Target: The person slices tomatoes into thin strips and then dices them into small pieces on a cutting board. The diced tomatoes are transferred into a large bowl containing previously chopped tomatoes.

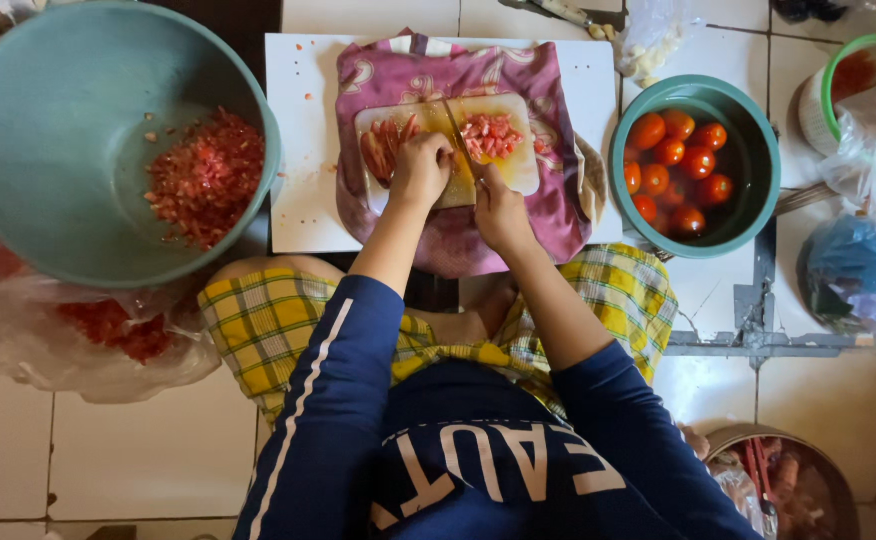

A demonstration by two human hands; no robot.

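Seated on tile floor. Right hand (499, 208) curled tight round knife (461, 142) handle, thin blade over small pale rectangular board (518, 172). Left hand (421, 168) fingers bent, pinning tomato strips (386, 142). Diced pile (490, 135) beyond blade. Pink cloth (548, 90) beneath.

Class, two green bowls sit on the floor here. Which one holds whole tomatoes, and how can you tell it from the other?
The smaller green bowl, on the person's right beside the cutting board, holds whole tomatoes. The larger bowl on the left holds chopped tomato.
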